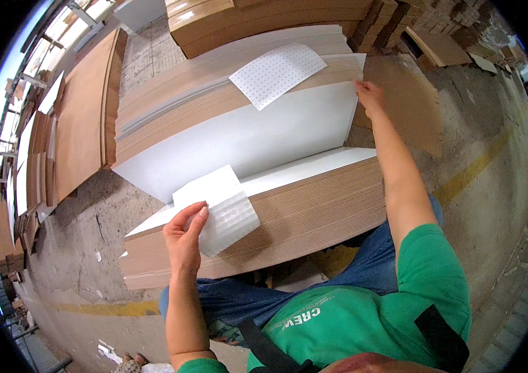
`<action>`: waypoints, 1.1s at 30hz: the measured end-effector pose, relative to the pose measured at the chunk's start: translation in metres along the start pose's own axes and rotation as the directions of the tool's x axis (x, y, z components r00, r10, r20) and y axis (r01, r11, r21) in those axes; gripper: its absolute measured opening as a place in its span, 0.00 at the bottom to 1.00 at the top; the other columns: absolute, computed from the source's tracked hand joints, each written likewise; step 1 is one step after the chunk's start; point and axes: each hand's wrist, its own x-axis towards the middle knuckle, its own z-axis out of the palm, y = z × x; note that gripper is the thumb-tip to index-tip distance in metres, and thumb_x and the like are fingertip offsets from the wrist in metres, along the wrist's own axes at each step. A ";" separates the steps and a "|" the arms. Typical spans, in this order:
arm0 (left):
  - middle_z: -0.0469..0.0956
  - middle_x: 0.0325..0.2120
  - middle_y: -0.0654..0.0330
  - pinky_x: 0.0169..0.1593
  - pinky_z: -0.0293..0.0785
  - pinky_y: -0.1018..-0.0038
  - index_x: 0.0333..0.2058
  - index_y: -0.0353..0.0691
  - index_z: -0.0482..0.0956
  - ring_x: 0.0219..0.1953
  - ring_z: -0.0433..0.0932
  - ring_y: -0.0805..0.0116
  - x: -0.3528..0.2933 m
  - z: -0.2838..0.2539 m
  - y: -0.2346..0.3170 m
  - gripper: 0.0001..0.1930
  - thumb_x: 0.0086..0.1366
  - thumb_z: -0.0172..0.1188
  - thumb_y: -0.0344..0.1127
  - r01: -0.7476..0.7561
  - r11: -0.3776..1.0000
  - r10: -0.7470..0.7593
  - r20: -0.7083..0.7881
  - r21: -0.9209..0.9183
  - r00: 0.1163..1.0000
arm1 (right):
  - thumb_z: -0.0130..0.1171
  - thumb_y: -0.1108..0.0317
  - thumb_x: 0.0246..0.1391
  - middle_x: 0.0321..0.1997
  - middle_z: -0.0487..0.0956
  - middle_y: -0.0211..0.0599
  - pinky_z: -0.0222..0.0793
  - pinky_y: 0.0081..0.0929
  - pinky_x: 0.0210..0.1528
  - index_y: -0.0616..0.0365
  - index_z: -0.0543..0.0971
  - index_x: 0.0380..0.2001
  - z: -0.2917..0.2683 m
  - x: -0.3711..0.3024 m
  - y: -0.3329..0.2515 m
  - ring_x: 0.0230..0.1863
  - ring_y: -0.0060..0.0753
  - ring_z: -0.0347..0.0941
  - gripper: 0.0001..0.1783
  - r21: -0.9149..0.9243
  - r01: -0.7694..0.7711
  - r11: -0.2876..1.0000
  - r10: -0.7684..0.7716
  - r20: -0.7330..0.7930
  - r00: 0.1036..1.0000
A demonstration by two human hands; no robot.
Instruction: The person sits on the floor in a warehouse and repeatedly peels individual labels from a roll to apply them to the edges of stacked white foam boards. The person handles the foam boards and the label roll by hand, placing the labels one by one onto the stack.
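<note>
Far left: brown board stacks [87, 118] lie flat on the concrete floor [83, 248], with more boards leaning on edge along the picture's left rim. A bare strip of floor runs between them and the near stack, crossed low down by a yellow floor line [108, 308].

Left hand [184, 239] is pinched closed on a white dotted sheet [223, 208]: thumb on top, fingers under. The sheet's lower end curls down over the front edge of the near stack [289, 217], a thick pile of brown boards with a white top face. The stack's front edge sits just ahead of the person's knees; blue trousers and a green shirt fill the lower frame.

Centre: a large white board [245, 140] is tilted up off the near stack, hinged along its far long edge and leaning back against the taller rear stack [214, 93]. The gap underneath opens toward the person. A second dotted white sheet [276, 73] lies on top of the rear stack, apart from both hands.

Right hand [368, 94] grips the raised board's upper right corner, fingers closed on its edge, arm stretched out over the near stack.

Right: a loose brown sheet [410, 102] lies flat on the floor just behind that hand. Beyond it is open concrete with a diagonal yellow stripe [475, 168]. More cardboard piles [413, 25] sit along the top.
</note>
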 end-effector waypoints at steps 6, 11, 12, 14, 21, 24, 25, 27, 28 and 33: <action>0.77 0.30 0.60 0.41 0.66 0.81 0.34 0.35 0.79 0.34 0.72 0.76 -0.002 -0.001 0.001 0.09 0.53 0.61 0.31 -0.003 1.000 0.003 0.000 -0.006 1.000 | 0.62 0.53 0.41 0.20 0.68 0.27 0.63 0.23 0.26 0.57 0.73 0.27 0.001 -0.006 -0.016 0.20 0.23 0.61 0.18 0.182 -0.262 0.948 0.242 0.125 0.962; 0.77 0.31 0.60 0.41 0.67 0.80 0.35 0.33 0.78 0.35 0.72 0.75 -0.006 -0.003 0.006 0.10 0.53 0.60 0.29 -0.028 0.999 0.029 0.016 -0.028 0.999 | 0.57 0.54 0.44 0.27 0.69 0.34 0.66 0.29 0.30 0.54 0.71 0.34 0.001 -0.021 -0.024 0.25 0.28 0.62 0.18 0.284 -0.370 0.884 0.364 0.077 0.928; 0.77 0.32 0.59 0.41 0.68 0.80 0.35 0.33 0.78 0.35 0.72 0.74 -0.007 -0.005 0.008 0.10 0.53 0.60 0.29 -0.045 0.998 0.046 0.012 -0.039 0.999 | 0.56 0.53 0.45 0.30 0.70 0.34 0.66 0.30 0.31 0.53 0.71 0.35 -0.004 -0.027 -0.024 0.27 0.29 0.63 0.19 0.269 -0.353 0.896 0.333 0.117 0.936; 0.76 0.34 0.58 0.42 0.68 0.79 0.37 0.33 0.77 0.36 0.72 0.74 -0.009 -0.010 0.011 0.11 0.53 0.60 0.28 -0.107 0.992 0.108 0.017 -0.068 0.994 | 0.54 0.51 0.46 0.35 0.70 0.36 0.66 0.33 0.34 0.53 0.70 0.38 -0.029 -0.032 -0.011 0.32 0.30 0.64 0.20 0.237 -0.323 0.916 0.276 0.210 0.938; 0.75 0.37 0.56 0.40 0.72 0.79 0.41 0.36 0.75 0.37 0.73 0.72 -0.023 -0.007 0.025 0.16 0.51 0.61 0.26 -0.192 0.959 0.200 0.014 -0.210 0.980 | 0.50 0.69 0.50 0.41 0.74 0.37 0.66 0.27 0.42 0.54 0.71 0.45 -0.063 -0.124 -0.063 0.40 0.27 0.69 0.16 -0.272 0.431 0.861 -0.326 0.355 0.876; 0.75 0.36 0.57 0.39 0.74 0.79 0.41 0.36 0.75 0.35 0.74 0.73 -0.031 -0.009 0.028 0.17 0.49 0.62 0.25 -0.164 0.959 0.182 0.057 -0.232 0.982 | 0.55 0.70 0.48 0.42 0.74 0.34 0.67 0.22 0.40 0.53 0.69 0.48 -0.017 -0.250 -0.137 0.37 0.21 0.69 0.21 0.177 0.277 0.944 -0.316 0.725 0.612; 0.75 0.36 0.57 0.39 0.74 0.78 0.41 0.36 0.75 0.35 0.74 0.73 -0.033 -0.008 0.027 0.18 0.48 0.62 0.24 -0.162 0.964 0.178 0.059 -0.212 0.982 | 0.57 0.71 0.47 0.42 0.74 0.33 0.68 0.21 0.40 0.52 0.67 0.50 -0.007 -0.290 -0.157 0.36 0.20 0.69 0.24 0.277 0.229 0.933 -0.357 0.791 0.496; 0.76 0.35 0.57 0.39 0.74 0.78 0.41 0.35 0.75 0.34 0.75 0.72 -0.037 -0.006 0.020 0.18 0.47 0.63 0.23 -0.176 0.960 0.198 0.085 -0.216 0.977 | 0.59 0.74 0.44 0.42 0.74 0.35 0.69 0.21 0.40 0.55 0.65 0.51 0.013 -0.343 -0.178 0.38 0.21 0.70 0.28 0.454 0.106 0.885 -0.463 0.827 0.319; 0.76 0.35 0.57 0.39 0.74 0.78 0.41 0.36 0.75 0.34 0.75 0.72 -0.039 -0.003 0.021 0.18 0.47 0.63 0.23 -0.168 0.964 0.195 0.117 -0.205 0.974 | 0.60 0.75 0.44 0.42 0.74 0.36 0.70 0.21 0.40 0.55 0.67 0.49 0.018 -0.356 -0.182 0.39 0.22 0.70 0.26 0.467 0.016 0.884 -0.440 0.823 0.359; 0.77 0.33 0.57 0.39 0.74 0.79 0.39 0.34 0.76 0.33 0.75 0.73 -0.044 -0.004 0.025 0.17 0.47 0.64 0.25 -0.160 0.976 0.190 0.209 -0.150 0.959 | 0.61 0.77 0.42 0.38 0.75 0.34 0.71 0.18 0.38 0.59 0.73 0.41 0.028 -0.373 -0.181 0.38 0.22 0.71 0.18 0.529 -0.096 0.843 -0.436 0.778 0.452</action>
